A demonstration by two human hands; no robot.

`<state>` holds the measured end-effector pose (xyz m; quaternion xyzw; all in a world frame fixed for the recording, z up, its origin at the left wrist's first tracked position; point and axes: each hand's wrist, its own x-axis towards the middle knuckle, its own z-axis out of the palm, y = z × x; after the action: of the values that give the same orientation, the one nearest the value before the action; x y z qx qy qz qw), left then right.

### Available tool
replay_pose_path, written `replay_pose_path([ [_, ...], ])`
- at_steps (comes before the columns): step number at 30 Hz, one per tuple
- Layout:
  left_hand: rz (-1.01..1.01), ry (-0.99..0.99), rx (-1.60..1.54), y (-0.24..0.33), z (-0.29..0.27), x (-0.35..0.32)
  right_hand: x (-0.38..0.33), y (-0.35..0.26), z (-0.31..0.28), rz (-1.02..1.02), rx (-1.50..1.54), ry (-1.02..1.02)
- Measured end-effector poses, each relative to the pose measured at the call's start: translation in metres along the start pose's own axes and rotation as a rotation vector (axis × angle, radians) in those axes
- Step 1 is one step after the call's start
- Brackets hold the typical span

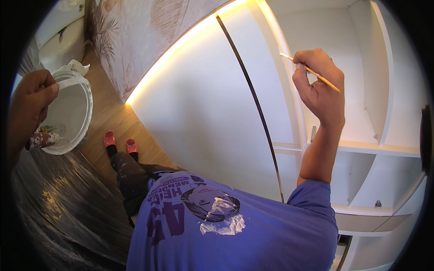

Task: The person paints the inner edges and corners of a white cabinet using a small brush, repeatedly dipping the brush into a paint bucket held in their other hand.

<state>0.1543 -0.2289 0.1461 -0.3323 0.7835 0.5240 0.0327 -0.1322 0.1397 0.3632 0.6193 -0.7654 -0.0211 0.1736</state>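
Observation:
My right hand (318, 86) is raised and pinches a thin wooden-handled paintbrush (312, 72), its tip against the white edge of a shelf unit (289, 58). At the far left my left hand (29, 106) grips the rim of a white paint bucket (74, 113) holding white paint, with a paint-stained tool handle (43, 139) beside the fingers. A white rag (77, 67) hangs over the bucket's far rim.
A white cabinet door (203, 104) with a dark seam stands ahead, lit along its left edge. Open white shelves (375, 149) lie to the right. Below are a wooden floor (113, 117), my red shoes (120, 141) and shiny plastic sheeting (58, 203).

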Motion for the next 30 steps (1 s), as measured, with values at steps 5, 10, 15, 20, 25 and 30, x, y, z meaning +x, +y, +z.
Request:
replay_pose_path([
  [5, 0.007, -0.026, 0.023, -0.002, 0.0, 0.0, 0.002, 0.004, 0.004, 0.001, 0.018, -0.008],
  [10, 0.014, -0.045, 0.038, -0.002, -0.002, 0.001, -0.003, 0.003, 0.004, 0.031, 0.022, -0.039],
  [15, 0.015, -0.06, 0.042, 0.003, -0.002, 0.0, -0.007, 0.002, 0.0, 0.048, 0.012, -0.069],
  [20, 0.009, -0.044, 0.028, -0.002, -0.001, 0.001, -0.01, 0.001, -0.001, 0.033, 0.005, -0.077],
  [25, 0.009, -0.072, 0.041, -0.001, -0.004, 0.001, -0.013, -0.001, -0.005, 0.082, 0.02, -0.111],
  [30, 0.014, -0.069, 0.045, -0.003, -0.005, 0.0, -0.01, -0.004, -0.01, 0.087, 0.031, -0.088],
])
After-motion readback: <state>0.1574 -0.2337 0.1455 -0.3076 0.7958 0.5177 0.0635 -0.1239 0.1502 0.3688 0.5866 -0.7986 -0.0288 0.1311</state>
